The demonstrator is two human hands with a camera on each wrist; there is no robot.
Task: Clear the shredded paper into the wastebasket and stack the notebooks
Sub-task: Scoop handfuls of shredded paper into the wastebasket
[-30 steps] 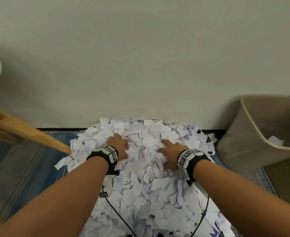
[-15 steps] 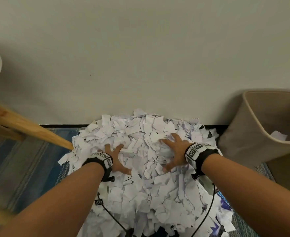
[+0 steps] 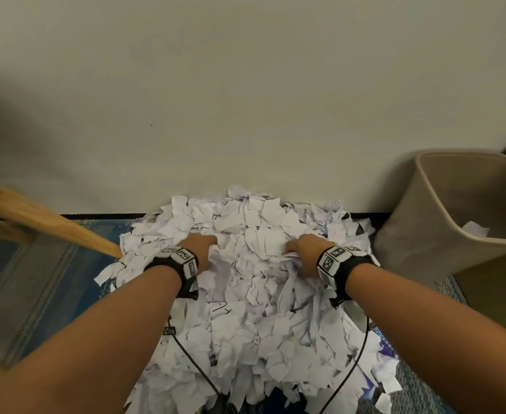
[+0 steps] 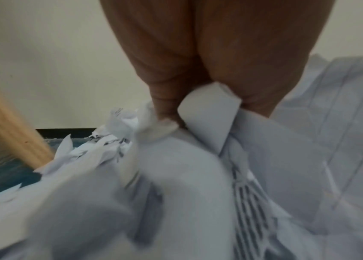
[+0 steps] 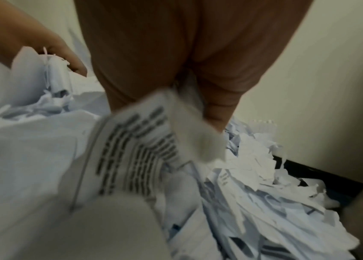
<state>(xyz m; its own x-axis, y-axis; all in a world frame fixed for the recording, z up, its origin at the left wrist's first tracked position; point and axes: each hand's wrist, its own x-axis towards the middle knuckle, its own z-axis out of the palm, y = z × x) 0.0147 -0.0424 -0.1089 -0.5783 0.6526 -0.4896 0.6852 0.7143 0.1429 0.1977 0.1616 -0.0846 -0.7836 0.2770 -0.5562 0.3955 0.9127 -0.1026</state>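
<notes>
Both hands, flat and splayed a moment ago, have now curled in, left hand (image 3: 199,248) and right hand (image 3: 304,249) each clutching shredded paper (image 3: 254,309) heaped mid-floor by the far wall, so it's mid-scoop, next lift it right into the wastebasket (image 3: 419,222).

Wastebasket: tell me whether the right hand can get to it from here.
Probably yes: the wastebasket stands open-topped beside the right hand, nothing between them but shredded paper, which that hand grips.
</notes>
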